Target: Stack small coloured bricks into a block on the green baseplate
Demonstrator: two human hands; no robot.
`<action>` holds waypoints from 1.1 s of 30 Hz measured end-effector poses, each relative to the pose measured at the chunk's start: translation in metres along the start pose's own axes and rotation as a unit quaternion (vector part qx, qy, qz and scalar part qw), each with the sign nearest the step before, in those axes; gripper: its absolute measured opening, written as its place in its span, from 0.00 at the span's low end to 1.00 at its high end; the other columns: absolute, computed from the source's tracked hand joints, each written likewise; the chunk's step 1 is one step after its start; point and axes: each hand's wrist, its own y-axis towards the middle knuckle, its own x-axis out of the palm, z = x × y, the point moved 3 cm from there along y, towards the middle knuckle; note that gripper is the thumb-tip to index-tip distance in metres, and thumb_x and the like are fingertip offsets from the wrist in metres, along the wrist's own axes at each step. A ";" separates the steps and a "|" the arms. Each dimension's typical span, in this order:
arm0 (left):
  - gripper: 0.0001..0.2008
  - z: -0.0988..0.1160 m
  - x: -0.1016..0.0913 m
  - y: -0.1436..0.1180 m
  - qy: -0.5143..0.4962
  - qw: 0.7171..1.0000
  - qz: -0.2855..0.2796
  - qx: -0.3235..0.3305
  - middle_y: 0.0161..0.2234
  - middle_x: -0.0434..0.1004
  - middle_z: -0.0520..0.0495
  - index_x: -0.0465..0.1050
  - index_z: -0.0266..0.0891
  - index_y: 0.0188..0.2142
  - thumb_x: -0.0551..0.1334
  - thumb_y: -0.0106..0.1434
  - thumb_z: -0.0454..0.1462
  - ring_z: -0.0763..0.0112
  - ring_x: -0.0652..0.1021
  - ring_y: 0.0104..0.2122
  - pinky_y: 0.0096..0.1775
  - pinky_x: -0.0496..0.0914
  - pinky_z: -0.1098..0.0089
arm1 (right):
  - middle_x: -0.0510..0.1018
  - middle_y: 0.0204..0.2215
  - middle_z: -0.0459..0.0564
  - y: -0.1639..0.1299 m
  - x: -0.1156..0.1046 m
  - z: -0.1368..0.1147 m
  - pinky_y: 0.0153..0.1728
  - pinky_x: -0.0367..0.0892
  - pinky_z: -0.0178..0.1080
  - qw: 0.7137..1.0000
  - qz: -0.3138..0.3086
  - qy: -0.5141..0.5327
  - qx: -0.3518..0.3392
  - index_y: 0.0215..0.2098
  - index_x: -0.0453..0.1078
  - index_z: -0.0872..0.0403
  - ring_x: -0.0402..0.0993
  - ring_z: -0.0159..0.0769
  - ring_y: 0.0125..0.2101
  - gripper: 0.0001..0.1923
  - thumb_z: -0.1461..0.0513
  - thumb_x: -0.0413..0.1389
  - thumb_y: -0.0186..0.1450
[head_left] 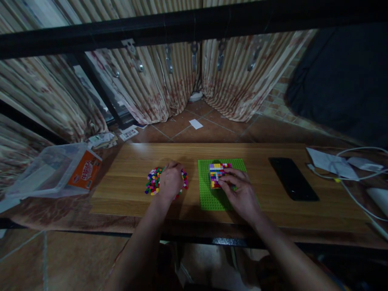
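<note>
A green studded baseplate point(209, 194) lies on the wooden board point(127, 178). A block of small multicoloured bricks point(216, 171) stands on its far half. My right hand point(239, 192) rests on the baseplate, fingertips touching the near right side of that block. To the left lies a loose pile of coloured bricks point(153, 180). My left hand point(170, 182) covers the right part of the pile, fingers curled down into it. Whether it holds a brick is hidden.
A black phone point(293, 178) lies flat on the board's right side. White papers and cables point(339, 165) sit at the far right. A clear plastic box with an orange label point(60, 169) lies at the left. Curtains and a black bar cross the back.
</note>
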 end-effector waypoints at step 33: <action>0.09 -0.001 -0.012 -0.003 -0.313 0.949 0.013 -0.037 0.35 0.79 0.45 0.76 0.36 0.35 0.56 0.59 0.33 0.67 0.77 0.36 0.42 0.70 0.69 | 0.77 0.43 0.51 0.010 -0.023 0.003 0.50 0.68 0.48 0.995 0.077 0.056 0.042 0.33 0.76 0.50 0.75 0.41 0.44 0.08 0.56 0.56 0.65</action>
